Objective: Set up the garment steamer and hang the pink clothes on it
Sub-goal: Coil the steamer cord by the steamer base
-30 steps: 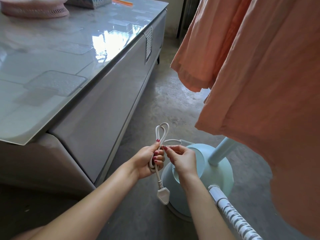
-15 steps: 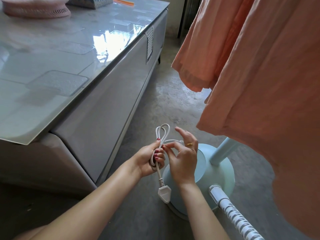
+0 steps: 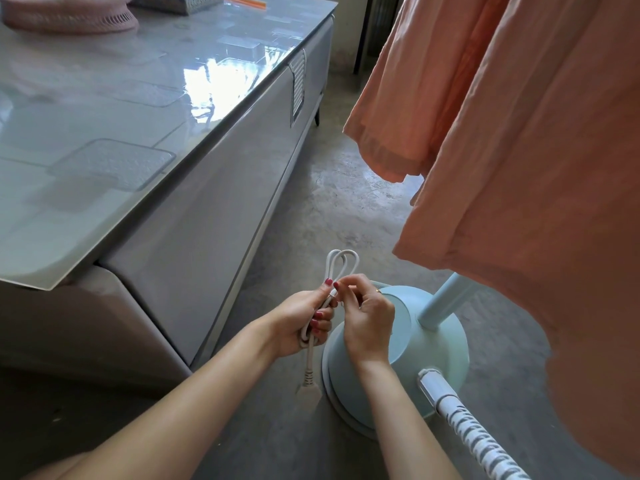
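The pale blue steamer base [image 3: 426, 351] stands on the concrete floor, its blue pole [image 3: 446, 299] rising to the right. Pink clothes [image 3: 519, 161] hang above it and fill the right side. My left hand [image 3: 304, 323] grips a folded bundle of white power cord [image 3: 341, 263]; the loops stick up above my fist and the white plug [image 3: 308, 396] dangles below. My right hand [image 3: 367, 313] pinches the cord right next to my left thumb. A white braided steam hose [image 3: 467, 431] runs off to the lower right.
A long grey cabinet with a glossy glass top [image 3: 138, 116] runs along the left. On its far end sit a pink woven basket [image 3: 69, 15] and a patterned box [image 3: 176, 1]. Bare concrete floor [image 3: 329, 188] lies between cabinet and clothes.
My right hand, which had opened its fingers half a second ago, has closed back onto the cord near my left thumb. The plug hangs a little lower.
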